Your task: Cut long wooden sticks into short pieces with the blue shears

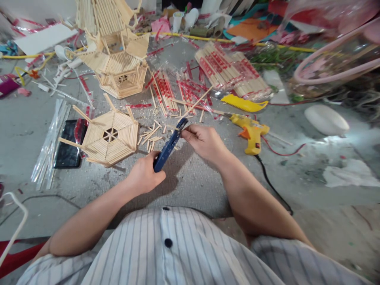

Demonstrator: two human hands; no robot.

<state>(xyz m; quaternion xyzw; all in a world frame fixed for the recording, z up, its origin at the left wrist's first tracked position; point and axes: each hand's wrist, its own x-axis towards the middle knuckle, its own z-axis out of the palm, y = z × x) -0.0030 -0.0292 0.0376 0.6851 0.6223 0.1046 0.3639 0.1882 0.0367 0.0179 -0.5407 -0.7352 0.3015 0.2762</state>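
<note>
My left hand (145,174) is closed around the blue handles of a pair of cutting pliers (166,152), whose head points up and to the right. At that head, my right hand (203,140) pinches a thin wooden stick; a short pale end (172,127) shows left of the jaws, and the rest is hidden by the fingers. Short cut stick pieces (152,136) lie scattered left of the pliers. Beside them rests a hexagonal stick panel (118,136) with a spoked opening in the middle and several sticks standing up from its rim.
A tiered stick pagoda (121,63) stands behind the panel. A yellow glue gun (251,132) and a yellow utility knife (243,103) lie to the right. Wrapped stick bundles (218,65) are farther back. At left are a black phone (67,144) and clear glue sticks (50,142).
</note>
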